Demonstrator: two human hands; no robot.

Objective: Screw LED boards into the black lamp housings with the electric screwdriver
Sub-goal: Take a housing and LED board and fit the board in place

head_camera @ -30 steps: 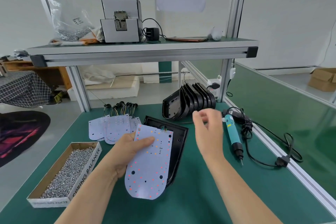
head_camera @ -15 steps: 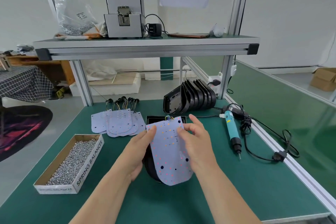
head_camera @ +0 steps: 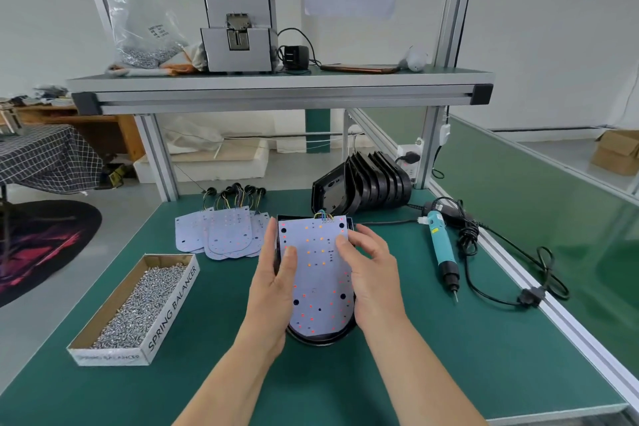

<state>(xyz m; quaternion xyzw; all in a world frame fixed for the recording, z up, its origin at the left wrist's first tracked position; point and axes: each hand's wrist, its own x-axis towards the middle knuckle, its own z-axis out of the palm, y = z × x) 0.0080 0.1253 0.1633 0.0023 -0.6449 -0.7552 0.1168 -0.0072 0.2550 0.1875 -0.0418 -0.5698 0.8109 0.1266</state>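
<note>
Lowered flat, the pale rounded LED board (head_camera: pixel 316 273) now sits in the black plastic lamp housing (head_camera: pixel 313 339) on the green worktop (head_camera: pixel 449 356). On it press the left hand (head_camera: pixel 273 290) and right hand (head_camera: pixel 375 284), fingers straight (slightly spread).

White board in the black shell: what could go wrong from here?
1. The coloured wires at the top edge of the board might get pinched under it as the left hand and right hand press it into the black shell.
2. If the board sits skewed, its holes may miss the screw points; the fit cannot be judged from this view.
3. The screwdriver lies off to the right. Reaching for it frees one hand, so the unscrewed board could shift.
</note>
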